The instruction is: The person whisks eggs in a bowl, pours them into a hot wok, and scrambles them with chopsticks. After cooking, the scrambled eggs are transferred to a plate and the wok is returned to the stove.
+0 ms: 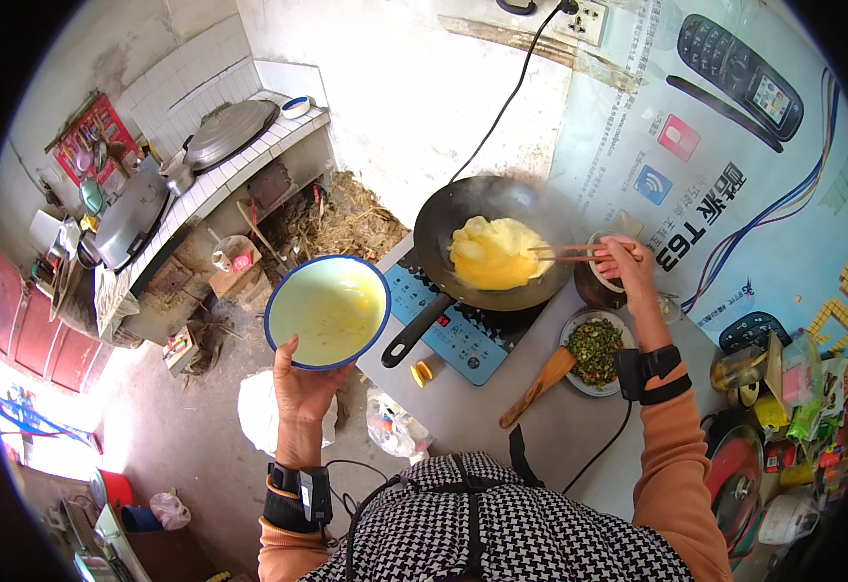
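Observation:
My left hand (pixel 306 387) grips the rim of an enamel bowl (pixel 328 311), pale inside with a blue edge and smeared with yellow egg residue. In my right hand (pixel 625 270) is a pair of wooden chopsticks (pixel 566 253), their tips at the egg (pixel 500 253) in a dark wok (pixel 440 225). The egg is partly set, pale and puffed at the top, wetter and yellower below, and faint steam rises. Under the wok is a blue induction cooker (pixel 442 342). A wooden spatula (pixel 538 385) rests against a plate of chopped green vegetables (pixel 593 352).
A dark lidded-looking jar (pixel 593 287) stands behind my right hand. Orange pieces (pixel 420 374) lie near the wok handle (pixel 417 331). Bottles, packets and a glass lid (pixel 735 465) crowd the right side. A black cable (pixel 515 91) hangs behind the wok; a tiled stove (pixel 213 190) stands left.

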{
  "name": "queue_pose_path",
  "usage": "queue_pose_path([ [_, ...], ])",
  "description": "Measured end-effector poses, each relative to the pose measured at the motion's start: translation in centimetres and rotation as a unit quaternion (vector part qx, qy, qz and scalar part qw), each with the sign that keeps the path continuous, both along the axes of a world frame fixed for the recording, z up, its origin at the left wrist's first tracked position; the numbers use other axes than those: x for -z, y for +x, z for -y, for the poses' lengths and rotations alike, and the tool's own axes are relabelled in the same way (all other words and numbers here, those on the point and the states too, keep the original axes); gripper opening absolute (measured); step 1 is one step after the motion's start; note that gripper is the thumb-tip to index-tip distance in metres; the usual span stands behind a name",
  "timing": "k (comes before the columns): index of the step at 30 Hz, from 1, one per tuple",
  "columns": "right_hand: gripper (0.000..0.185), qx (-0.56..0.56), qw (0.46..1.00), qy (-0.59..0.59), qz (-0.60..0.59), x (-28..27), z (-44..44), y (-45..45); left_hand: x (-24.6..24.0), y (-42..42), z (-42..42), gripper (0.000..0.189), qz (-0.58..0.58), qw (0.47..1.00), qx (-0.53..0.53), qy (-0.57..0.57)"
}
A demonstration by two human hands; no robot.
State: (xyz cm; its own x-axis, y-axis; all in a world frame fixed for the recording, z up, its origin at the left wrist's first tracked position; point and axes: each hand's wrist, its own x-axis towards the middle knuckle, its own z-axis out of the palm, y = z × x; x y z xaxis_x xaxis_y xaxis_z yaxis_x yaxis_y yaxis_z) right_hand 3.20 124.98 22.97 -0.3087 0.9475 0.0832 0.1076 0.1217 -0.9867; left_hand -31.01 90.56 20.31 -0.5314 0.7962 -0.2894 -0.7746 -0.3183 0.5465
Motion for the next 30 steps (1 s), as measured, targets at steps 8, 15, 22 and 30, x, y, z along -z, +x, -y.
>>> queue_pose_path([
  [8,0.021,-0.132,0.988,0.076,0.03,0.0,3.7,-1.9,-0.4,0.0,-0.3,0.069,0.038,0.999,0.015,0.033],
  [15,0.022,-0.248,0.958,0.115,0.085,3.2,5.0,-4.9,-0.2,0.0,-0.5,0.069,0.0,1.0,0.008,0.002],
  [22,0.019,-0.118,0.937,0.282,0.166,5.1,1.3,-6.7,-0.2,-0.1,-0.4,0.07,-0.012,1.0,0.001,-0.012],
  [30,0.018,-0.04,0.961,0.247,0.12,5.2,-1.3,-3.6,-0.3,-0.1,-0.8,0.07,-0.003,1.0,0.005,-0.021],
])
